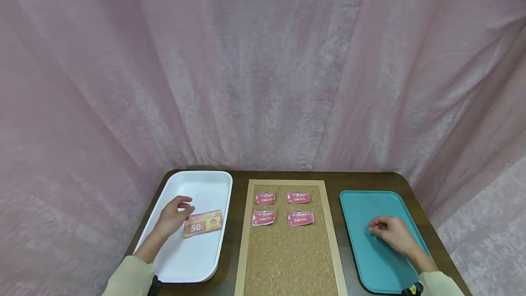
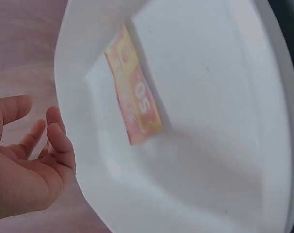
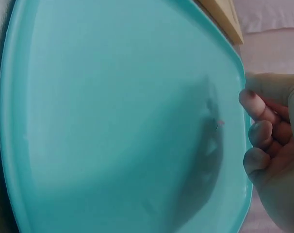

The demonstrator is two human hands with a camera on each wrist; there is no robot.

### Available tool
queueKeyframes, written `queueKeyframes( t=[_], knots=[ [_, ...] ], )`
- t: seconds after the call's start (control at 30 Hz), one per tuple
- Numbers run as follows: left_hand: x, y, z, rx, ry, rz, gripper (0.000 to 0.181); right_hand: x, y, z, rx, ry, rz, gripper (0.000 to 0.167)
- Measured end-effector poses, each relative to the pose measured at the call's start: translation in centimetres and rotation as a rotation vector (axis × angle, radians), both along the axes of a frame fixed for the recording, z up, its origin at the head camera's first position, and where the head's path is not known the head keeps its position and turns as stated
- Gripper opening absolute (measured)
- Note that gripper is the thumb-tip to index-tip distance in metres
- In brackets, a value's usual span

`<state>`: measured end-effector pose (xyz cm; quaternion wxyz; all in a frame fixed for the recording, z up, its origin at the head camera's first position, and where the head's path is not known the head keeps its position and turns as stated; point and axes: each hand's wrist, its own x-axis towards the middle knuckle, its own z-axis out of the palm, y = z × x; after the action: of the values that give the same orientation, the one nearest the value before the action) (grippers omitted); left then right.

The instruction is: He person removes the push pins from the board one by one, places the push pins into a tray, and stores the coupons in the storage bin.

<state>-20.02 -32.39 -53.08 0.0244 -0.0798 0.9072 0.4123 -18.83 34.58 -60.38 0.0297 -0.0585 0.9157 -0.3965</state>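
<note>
A red and yellow paper coupon [image 1: 203, 223] marked 50 lies in the white tray [image 1: 207, 186]. Above that tray, beside the coupon, is my left hand [image 1: 172, 216] with loosely bent fingers; the left wrist view shows nothing in it. My right hand [image 1: 392, 232] hovers over the teal tray [image 1: 371, 200], fingers curled loosely and the thumb close to the index finger, with nothing seen between them. One small pushpin [image 3: 219, 124] with a pinkish head sits on the teal tray, near this hand's shadow and apart from the fingertips.
Between the trays lies a wood-framed cork board [image 1: 289, 255]. Several pink-red coupons [image 1: 300, 218] are on its upper half in two rows, small pins at their top edges. The brown table [image 1: 328, 176] ends at a pink curtain [image 1: 263, 67] behind.
</note>
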Motion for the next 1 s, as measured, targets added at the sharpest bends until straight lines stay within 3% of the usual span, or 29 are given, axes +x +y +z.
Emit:
queueKeyframes(
  t=[0.2, 0.4, 1.0],
  knots=[
    [-0.1, 1.6, 0.4, 0.086, 0.016, 0.037, 0.04, -0.2, -0.9, 0.1, -0.071, 0.033, 0.032, 0.013],
    [-0.4, 3.7, 0.9, 0.131, 0.04, 0.038, 0.036, -0.5, -2.1, 0.2, -0.087, 0.024, -0.001, 0.018],
    [-1.2, 11.5, 1.6, 0.27, 0.145, -0.105, 0.023, -2.0, -5.2, 0.4, -0.124, 0.122, 0.064, 0.021]
  ],
)
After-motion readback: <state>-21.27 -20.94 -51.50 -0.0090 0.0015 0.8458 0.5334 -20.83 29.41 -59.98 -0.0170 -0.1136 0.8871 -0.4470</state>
